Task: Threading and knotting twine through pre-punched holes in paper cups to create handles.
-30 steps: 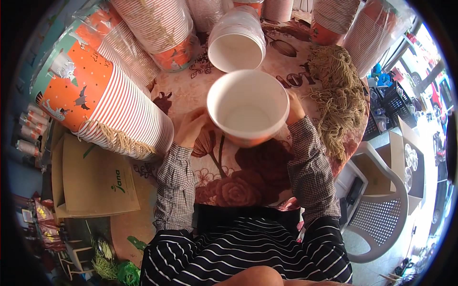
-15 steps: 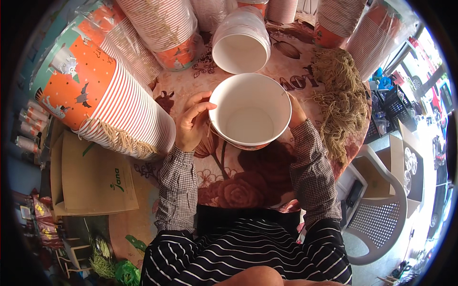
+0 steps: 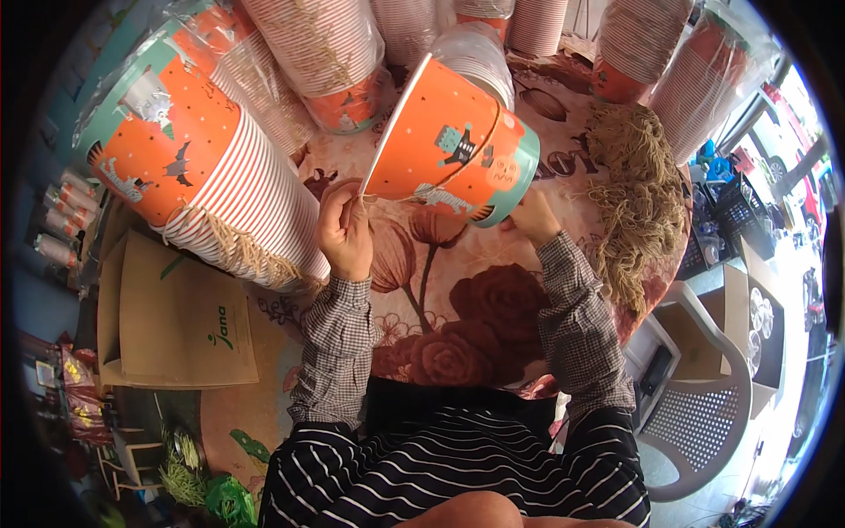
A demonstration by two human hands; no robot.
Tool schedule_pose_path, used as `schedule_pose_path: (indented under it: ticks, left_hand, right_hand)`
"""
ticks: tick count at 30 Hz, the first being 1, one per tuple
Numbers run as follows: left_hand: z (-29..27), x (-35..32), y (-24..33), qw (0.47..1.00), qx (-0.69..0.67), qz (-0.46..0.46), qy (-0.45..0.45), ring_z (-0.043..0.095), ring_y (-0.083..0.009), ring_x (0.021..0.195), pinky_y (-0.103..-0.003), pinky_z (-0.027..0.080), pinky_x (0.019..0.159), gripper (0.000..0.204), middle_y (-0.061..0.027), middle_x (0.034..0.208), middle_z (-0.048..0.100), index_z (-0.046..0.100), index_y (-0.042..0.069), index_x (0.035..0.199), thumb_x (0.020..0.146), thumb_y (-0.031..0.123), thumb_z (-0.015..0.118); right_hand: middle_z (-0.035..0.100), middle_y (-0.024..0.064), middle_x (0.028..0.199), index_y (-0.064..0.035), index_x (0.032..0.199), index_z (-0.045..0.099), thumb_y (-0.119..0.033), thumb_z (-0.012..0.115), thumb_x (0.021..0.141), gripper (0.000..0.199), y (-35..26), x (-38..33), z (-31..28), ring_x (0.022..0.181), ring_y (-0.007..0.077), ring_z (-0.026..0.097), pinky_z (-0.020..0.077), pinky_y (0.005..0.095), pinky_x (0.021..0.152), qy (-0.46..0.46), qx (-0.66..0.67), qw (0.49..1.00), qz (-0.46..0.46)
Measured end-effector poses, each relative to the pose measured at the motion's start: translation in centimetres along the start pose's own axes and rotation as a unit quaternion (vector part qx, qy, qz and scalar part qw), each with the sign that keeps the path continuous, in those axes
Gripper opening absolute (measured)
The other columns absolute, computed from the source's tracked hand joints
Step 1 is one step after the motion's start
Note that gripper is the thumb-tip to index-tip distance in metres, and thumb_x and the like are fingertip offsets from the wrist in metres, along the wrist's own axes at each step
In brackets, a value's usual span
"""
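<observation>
An orange paper bucket [image 3: 440, 141] with a teal base band and cartoon figures is tipped on its side above the table, its white rim toward the left. A thin twine cord [image 3: 480, 143] runs across its outer wall to the rim. My left hand [image 3: 346, 231] pinches the cord at the lower rim, fingers closed. My right hand [image 3: 535, 218] grips the bucket by its base at the right; some of its fingers are hidden behind it. Left of my left hand leans a tall stack of nested buckets [image 3: 251, 189] with cords hanging along it.
Several plastic-wrapped bucket stacks [image 3: 308, 53] line the table's far side. A heap of loose twine cords [image 3: 635, 202] lies at the right on the flowered tablecloth [image 3: 449, 352]. A cardboard box [image 3: 180, 321] stands at lower left, a grey plastic chair [image 3: 695, 414] at lower right.
The bucket has turned from showing its white inside to lying tilted with its orange outer wall visible. My right hand has shifted to its base, my left hand to the lower rim.
</observation>
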State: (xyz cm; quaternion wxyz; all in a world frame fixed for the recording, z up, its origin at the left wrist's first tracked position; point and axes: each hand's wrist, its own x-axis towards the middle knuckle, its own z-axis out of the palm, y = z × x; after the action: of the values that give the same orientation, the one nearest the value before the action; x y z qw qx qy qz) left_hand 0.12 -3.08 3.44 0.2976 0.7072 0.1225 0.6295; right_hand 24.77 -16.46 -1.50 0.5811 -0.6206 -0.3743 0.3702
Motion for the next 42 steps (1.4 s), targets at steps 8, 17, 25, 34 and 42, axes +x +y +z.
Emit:
schedule_pose_path:
  ticks: [8,17,25,34,42]
  left_hand:
    - [-4.3,6.8,7.6,0.987,0.067,-0.019,0.141,0.062,-0.0137,0.077,-0.026,0.050,0.070,0.017,-0.0088,0.086,0.064,0.057,-0.005,0.101,0.090,0.007,0.060]
    - [-9.7,12.7,12.3,0.941,-0.198,-0.048,0.272,0.067,-0.0223,0.078,-0.035,0.057,0.073,0.024,-0.0119,0.090,0.064,0.052,-0.001,0.100,0.091,0.020,0.060]
    - [-12.2,13.8,11.0,0.934,-0.246,-0.130,0.225,0.065,-0.0142,0.072,-0.031,0.056,0.068,0.022,-0.0046,0.086,0.064,0.058,0.004,0.094,0.090,0.025,0.062]
    - [-11.2,10.3,13.7,0.931,-0.299,-0.188,0.098,0.065,-0.0183,0.089,-0.031,0.054,0.080,0.022,-0.0123,0.101,0.065,0.058,-0.001,0.107,0.095,0.016,0.050]
    - [-13.8,10.2,18.3,0.995,0.053,0.004,0.089,0.057,-0.0228,0.106,-0.032,0.050,0.085,0.028,-0.0154,0.123,0.052,0.046,0.000,0.122,0.097,0.013,0.047]
  right_hand:
    - [0.060,0.0040,0.076,0.0012,0.094,0.061,-0.013,0.057,0.089,0.015,0.9,0.1,-0.2,0.063,0.0098,0.058,0.0499,0.0226,0.053,0.003,0.005,1.000,0.012]
    - [0.060,0.0040,0.074,0.0025,0.094,0.060,-0.012,0.056,0.089,0.016,0.7,0.0,0.2,0.061,0.0101,0.058,0.0505,0.0238,0.050,-0.003,-0.027,1.000,-0.008]
    - [0.061,0.0041,0.071,0.0025,0.092,0.061,-0.015,0.058,0.088,0.019,0.9,0.1,0.1,0.059,0.0100,0.058,0.0504,0.0240,0.050,0.001,-0.043,0.999,-0.020]
    - [0.061,0.0047,0.069,0.0022,0.090,0.062,-0.017,0.060,0.087,0.020,1.2,0.3,0.0,0.058,0.0102,0.058,0.0495,0.0241,0.050,0.003,-0.042,0.999,-0.021]
    - [0.061,0.0053,0.070,0.0026,0.090,0.063,-0.016,0.060,0.086,0.019,1.2,0.2,0.2,0.058,0.0110,0.059,0.0505,0.0247,0.051,0.005,-0.059,0.998,-0.031]
